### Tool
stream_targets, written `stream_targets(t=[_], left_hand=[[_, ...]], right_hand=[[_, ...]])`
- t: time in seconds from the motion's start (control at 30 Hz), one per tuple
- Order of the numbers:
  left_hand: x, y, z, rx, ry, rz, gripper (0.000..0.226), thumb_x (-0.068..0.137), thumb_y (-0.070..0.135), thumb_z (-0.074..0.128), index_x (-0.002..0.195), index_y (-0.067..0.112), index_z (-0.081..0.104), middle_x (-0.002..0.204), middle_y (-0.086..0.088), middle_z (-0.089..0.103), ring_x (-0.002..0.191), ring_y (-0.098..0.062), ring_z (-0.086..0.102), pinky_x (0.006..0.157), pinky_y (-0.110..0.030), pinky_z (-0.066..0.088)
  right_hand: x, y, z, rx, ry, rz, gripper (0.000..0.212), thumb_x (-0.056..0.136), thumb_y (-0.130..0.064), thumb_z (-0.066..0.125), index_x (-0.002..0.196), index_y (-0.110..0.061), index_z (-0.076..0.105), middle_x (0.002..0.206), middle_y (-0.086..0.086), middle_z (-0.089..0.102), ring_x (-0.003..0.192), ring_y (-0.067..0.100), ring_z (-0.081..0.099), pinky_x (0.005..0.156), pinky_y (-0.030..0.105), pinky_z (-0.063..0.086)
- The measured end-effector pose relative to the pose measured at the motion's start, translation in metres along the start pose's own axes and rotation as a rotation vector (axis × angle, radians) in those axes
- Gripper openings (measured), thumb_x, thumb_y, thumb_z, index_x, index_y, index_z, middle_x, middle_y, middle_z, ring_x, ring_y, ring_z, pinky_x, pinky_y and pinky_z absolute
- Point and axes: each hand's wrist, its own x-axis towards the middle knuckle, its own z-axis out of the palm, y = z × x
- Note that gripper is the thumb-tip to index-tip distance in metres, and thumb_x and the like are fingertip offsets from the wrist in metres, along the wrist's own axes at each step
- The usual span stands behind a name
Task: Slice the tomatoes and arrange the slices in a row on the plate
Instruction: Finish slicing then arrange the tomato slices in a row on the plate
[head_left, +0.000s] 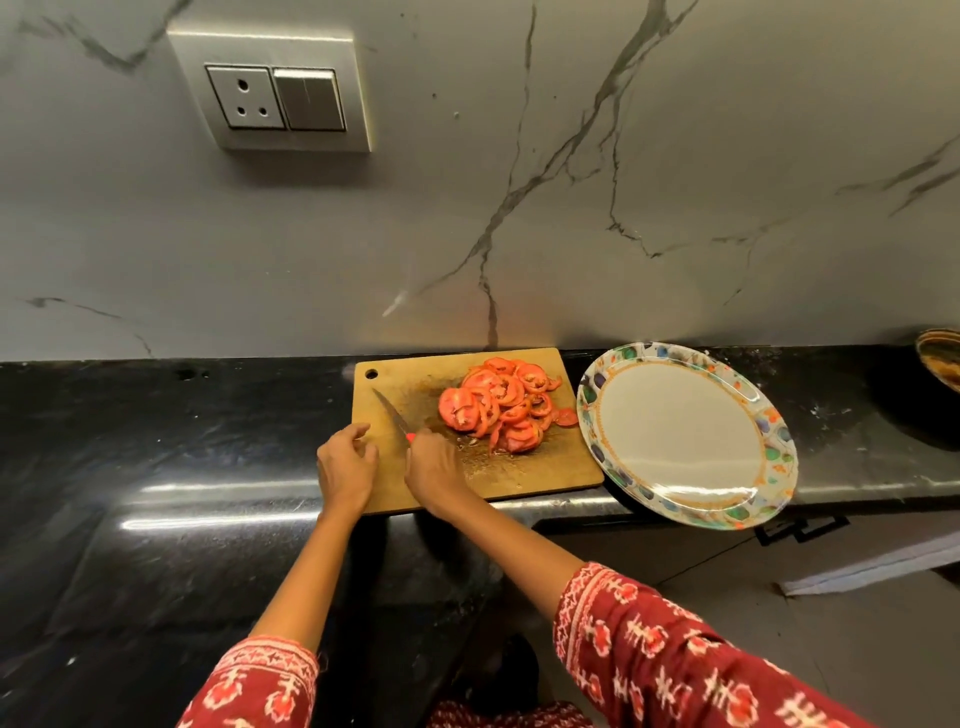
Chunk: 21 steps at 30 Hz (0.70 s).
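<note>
The right hand (434, 465) grips the knife (390, 413) by its red handle, with the blade lying flat or nearly flat on the board (410, 488) and pointing away and to the left, toward the board's hanging hole. The left hand (347, 462) rests at the board's near left edge with fingers loosely curled, holding nothing.

The tomato slices (501, 408) sit in one loose overlapping heap on the far right part of the board, and no whole tomato shows, so the cutting looks finished. One small piece lies apart at the heap's right edge. The plate (769, 415) stands on the table (156, 441) just right of the board, bare of slices, with its near rim overhanging the table's front edge.

What the coming move turns on: the heap lies ahead and to the right of both hands, between them and the plate. The right hand is nearer to heap and plate alike but is busy with the knife, whose blade points away from the slices. It would likely have to put the knife down, or the left hand would have to reach across it. The plate's long axis runs from far left to near right, a natural line for the row.
</note>
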Motion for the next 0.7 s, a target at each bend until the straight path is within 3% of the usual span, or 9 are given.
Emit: stream_targets(t=[0.23, 0.4, 0.57, 0.7], left_hand=[[0.0, 0.007, 0.007, -0.03, -0.021, 0.022, 0.029, 0.085, 0.001, 0.059, 0.113, 0.001, 0.064, 0.108, -0.02, 0.066, 0.1, -0.032, 0.061, 0.086, -0.034, 0.046], [-0.002, 0.005, 0.011, -0.029, -0.023, 0.06, 0.029, 0.084, -0.001, 0.058, 0.112, 0.001, 0.064, 0.108, -0.019, 0.067, 0.1, -0.033, 0.061, 0.086, -0.036, 0.045], [-0.003, -0.001, 0.007, -0.058, 0.009, 0.049, 0.029, 0.086, -0.001, 0.057, 0.114, 0.001, 0.063, 0.113, -0.018, 0.065, 0.103, -0.031, 0.061, 0.092, -0.038, 0.046], [-0.006, 0.007, 0.008, -0.086, 0.033, 0.073, 0.029, 0.086, -0.001, 0.058, 0.115, -0.001, 0.062, 0.113, -0.02, 0.064, 0.102, -0.032, 0.061, 0.09, -0.04, 0.048]], right_hand=[[0.009, -0.004, 0.01, 0.044, 0.049, -0.019, 0.024, 0.095, -0.011, 0.048, 0.114, 0.001, 0.057, 0.116, 0.022, 0.058, 0.107, 0.037, 0.056, 0.082, 0.039, 0.046], [0.01, 0.011, 0.003, 0.189, 0.082, -0.112, 0.021, 0.091, -0.011, 0.051, 0.093, 0.007, 0.062, 0.092, 0.027, 0.064, 0.086, 0.04, 0.061, 0.068, 0.04, 0.045], [0.007, 0.061, -0.029, 0.24, 0.15, -0.185, 0.014, 0.089, 0.0, 0.054, 0.099, 0.004, 0.065, 0.09, 0.016, 0.068, 0.08, 0.025, 0.065, 0.068, 0.016, 0.05], [0.009, 0.11, -0.06, 0.245, 0.308, -0.177, 0.014, 0.088, -0.004, 0.06, 0.1, 0.0, 0.066, 0.092, 0.013, 0.068, 0.078, 0.017, 0.062, 0.074, 0.033, 0.054]])
